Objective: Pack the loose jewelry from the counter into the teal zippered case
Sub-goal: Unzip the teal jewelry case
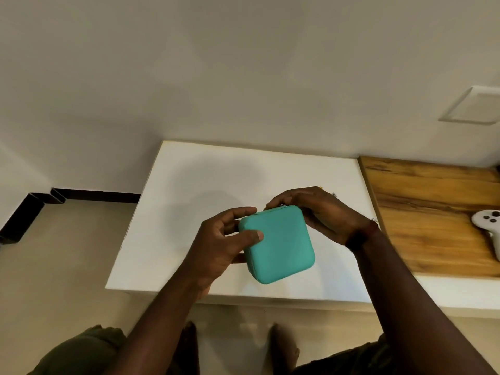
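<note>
A person held the teal zippered case [281,244] in 2 hands above a white table [216,174], seen from a head-worn camera looking down. The case, square with rounded corners, appeared closed and was tilted, 1 corner pointing toward the viewer, clear of the tabletop.

The left hand [219,247] gripped the case's left side, its thumb [251,235] pressed flat on the top face and its fingers curled around the edge behind. The right hand [322,212] held the far right corner, fingers curled over the upper edge where the zipper line ran; what the fingertips pinched there was too small to make out. A dark band [357,238] circled the right wrist.

To the right of the white table lay a wooden surface [433,212], its grain running across the frame. A white game controller [489,226] rested on it near the right border, well apart from the case. On the pale wall behind, a white wall plate [476,106] showed at the upper right. A beige floor [67,253] stretched to the left of the table, edged by a dark baseboard [94,194].
</note>
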